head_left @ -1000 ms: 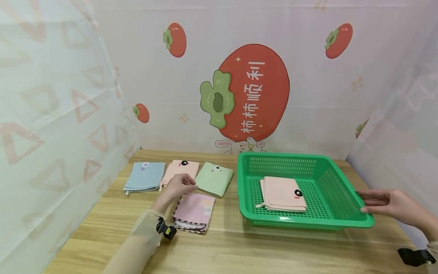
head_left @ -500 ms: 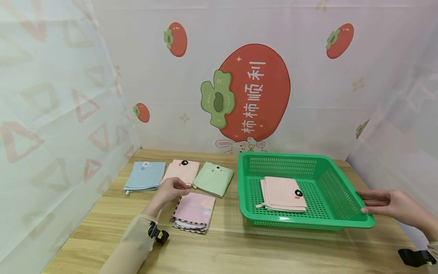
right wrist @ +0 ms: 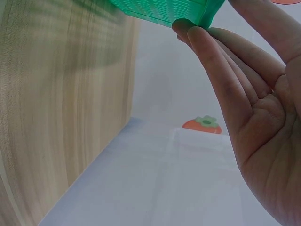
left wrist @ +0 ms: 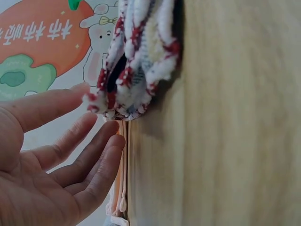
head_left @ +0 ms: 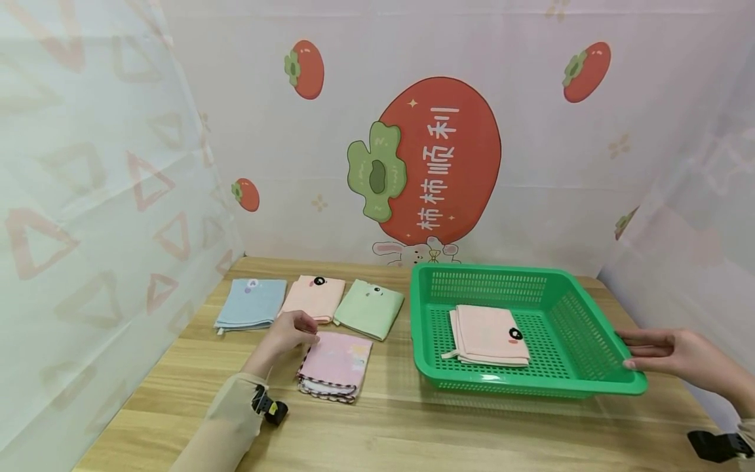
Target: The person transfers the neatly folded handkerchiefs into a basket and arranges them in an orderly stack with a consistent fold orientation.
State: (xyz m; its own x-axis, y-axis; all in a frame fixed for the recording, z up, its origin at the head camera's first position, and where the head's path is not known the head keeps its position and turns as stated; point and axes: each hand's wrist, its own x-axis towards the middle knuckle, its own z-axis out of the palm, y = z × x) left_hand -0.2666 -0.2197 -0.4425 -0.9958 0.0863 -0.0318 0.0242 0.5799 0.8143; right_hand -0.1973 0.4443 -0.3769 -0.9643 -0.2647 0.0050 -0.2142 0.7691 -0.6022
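Showing nearest the viewer the bare front of a pale wood-grain table (head_left: 413, 432). Lying just beyond, a little left of centre: a folded mauve-pink fabric cloth (head_left: 335, 359) with a checked trim. Holding the left hand (head_left: 291, 332) at the far left corner of this cloth, with fingers loosely extended and apparently gripping nothing; not revealing for certain whether touching the cloth. Gripping with the right hand (head_left: 678, 349), between thumb and fingers, the right-hand rim of a rectangular green plastic basket (head_left: 531, 385) with perforated walls. Enclosing on the basket's floor one folded pale-pink fabric cloth (head_left: 483, 334) with a round black patch and a small hanging loop. Lining up farther off, left of the basket and near one another: a folded pale-green fabric cloth (head_left: 371, 311), a second pale-pink fabric cloth (head_left: 315, 298) also bearing a black patch, and a folded light-blue fabric cloth (head_left: 250, 303). Judging progress from this arrangement: counting one cloth as placed inside the basket and four as remaining outside on the table, hence probably standing at an early stage, with no cloth being lifted in either hand. Displaying farthest away, behind the table, a whitish fabric backdrop (head_left: 265, 111) carrying red persimmon prints.
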